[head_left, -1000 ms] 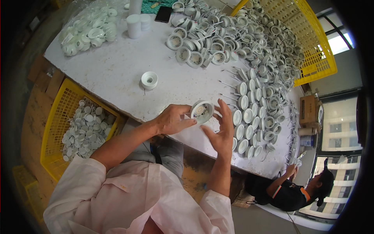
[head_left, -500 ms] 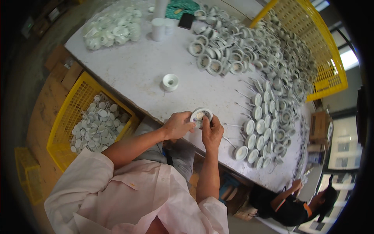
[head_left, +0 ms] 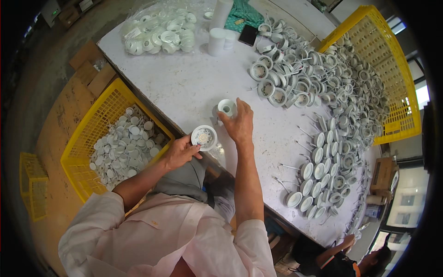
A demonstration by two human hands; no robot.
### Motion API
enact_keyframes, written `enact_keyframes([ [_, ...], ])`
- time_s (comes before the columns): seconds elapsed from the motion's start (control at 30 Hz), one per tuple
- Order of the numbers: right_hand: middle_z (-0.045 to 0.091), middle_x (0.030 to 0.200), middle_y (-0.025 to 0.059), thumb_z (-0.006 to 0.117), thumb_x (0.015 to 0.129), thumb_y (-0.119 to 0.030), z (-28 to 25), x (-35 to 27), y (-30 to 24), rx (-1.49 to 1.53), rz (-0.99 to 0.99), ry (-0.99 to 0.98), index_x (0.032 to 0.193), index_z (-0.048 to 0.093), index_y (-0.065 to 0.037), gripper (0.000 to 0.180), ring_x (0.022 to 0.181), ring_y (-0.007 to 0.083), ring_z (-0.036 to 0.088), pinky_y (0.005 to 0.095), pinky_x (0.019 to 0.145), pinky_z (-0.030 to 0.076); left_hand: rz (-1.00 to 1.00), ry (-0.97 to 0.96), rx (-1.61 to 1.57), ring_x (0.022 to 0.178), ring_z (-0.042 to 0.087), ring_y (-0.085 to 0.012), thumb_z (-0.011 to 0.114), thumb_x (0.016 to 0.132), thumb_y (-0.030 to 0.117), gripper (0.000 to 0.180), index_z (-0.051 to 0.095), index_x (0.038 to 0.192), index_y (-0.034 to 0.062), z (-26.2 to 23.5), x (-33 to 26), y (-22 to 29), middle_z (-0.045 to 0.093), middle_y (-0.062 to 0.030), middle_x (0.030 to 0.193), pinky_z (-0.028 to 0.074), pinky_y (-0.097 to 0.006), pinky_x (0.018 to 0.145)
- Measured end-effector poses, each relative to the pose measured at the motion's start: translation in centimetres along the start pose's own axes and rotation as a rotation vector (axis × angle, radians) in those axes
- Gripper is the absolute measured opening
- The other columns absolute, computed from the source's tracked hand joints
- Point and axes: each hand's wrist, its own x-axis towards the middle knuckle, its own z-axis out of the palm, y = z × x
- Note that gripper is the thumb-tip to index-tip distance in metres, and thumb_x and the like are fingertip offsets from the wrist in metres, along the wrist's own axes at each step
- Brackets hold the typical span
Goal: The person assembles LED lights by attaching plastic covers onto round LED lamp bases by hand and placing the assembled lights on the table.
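Observation:
My left hand [head_left: 179, 152] holds a round white lamp housing [head_left: 204, 137] by its rim at the near edge of the white table [head_left: 184, 87], its inner face turned up. My right hand [head_left: 239, 123] reaches onto the table and its fingers close around a small white ring-shaped part [head_left: 226, 107] standing there. Both forearms come in from the lower edge over my pink shirt.
A yellow crate [head_left: 87, 138] of round white discs sits on the floor at my left. Many white lamp housings with wires [head_left: 318, 92] cover the right of the table, with another yellow crate [head_left: 392, 74] beyond. A clear bag of white parts [head_left: 159, 32], two white cups [head_left: 216, 41] and a dark phone [head_left: 249, 34] lie at the far side. Another person [head_left: 341, 258] crouches lower right.
My hands were together on the housing; now the right hand has left it and moved forward to the small white ring on the table. The left hand keeps the housing.

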Motion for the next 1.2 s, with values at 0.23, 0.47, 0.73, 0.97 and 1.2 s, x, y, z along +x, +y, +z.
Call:
enact_keyframes([
  [0.23,0.056,0.119,0.0198,0.082,0.068,-0.025,1.3,0.1,-0.1,0.09,-0.045,0.057,0.115,0.059,0.003,0.06,0.113,0.0365,0.05,0.0418,0.095,0.044,-0.016,0.022,-0.08,0.075,0.066,-0.0145,0.055,0.096,0.014,0.028,0.052,0.12,-0.0011,-1.0,0.1,-0.4,0.062,-0.009,0.104,0.038,-0.018,0.047],
  [0.47,0.06,0.112,0.0174,0.081,0.068,-0.016,0.7,0.2,-0.4,0.168,-0.142,0.148,0.112,0.061,0.001,0.051,0.106,0.036,0.053,0.0419,0.093,0.044,-0.019,-0.011,-0.076,0.079,0.067,-0.0154,0.056,0.095,0.013,0.029,0.052,0.12,-0.0014,0.2,0.5,-0.4,0.064,-0.0105,0.106,0.041,-0.018,0.05],
  [0.73,0.067,0.104,0.0114,0.075,0.079,-0.015,-4.2,-3.1,1.3,0.675,0.326,0.197,0.115,0.062,0.003,0.042,0.089,0.0167,0.062,0.0301,0.08,0.05,0.062,-0.072,-0.066,0.076,0.059,-0.008,0.059,0.093,0.014,0.03,0.054,0.117,-0.0027,2.9,2.4,0.5,0.067,-0.0111,0.1,0.04,-0.02,0.056],
  [0.97,0.065,0.109,0.0113,0.077,0.073,-0.006,-5.7,-9.1,0.7,0.634,0.27,0.091,0.116,0.061,0.001,0.046,0.095,0.0195,0.062,0.0317,0.081,0.051,0.091,-0.06,0.023,0.09,0.064,-0.015,0.06,0.092,0.019,0.034,0.056,0.114,-0.0062,4.8,2.8,0.8,0.065,-0.0113,0.103,0.053,-0.028,0.079],
  [1.2,0.062,0.112,0.012,0.079,0.068,-0.002,-7.2,-10.5,-0.3,0.355,-0.029,0.128,0.117,0.06,-0.002,0.053,0.1,0.0224,0.061,0.0328,0.083,0.05,0.061,-0.035,0.102,0.081,0.064,-0.0122,0.06,0.092,0.026,0.032,0.062,0.103,-0.0042,6.1,2.6,1.8,0.066,-0.0094,0.091,0.052,-0.025,0.073],
])
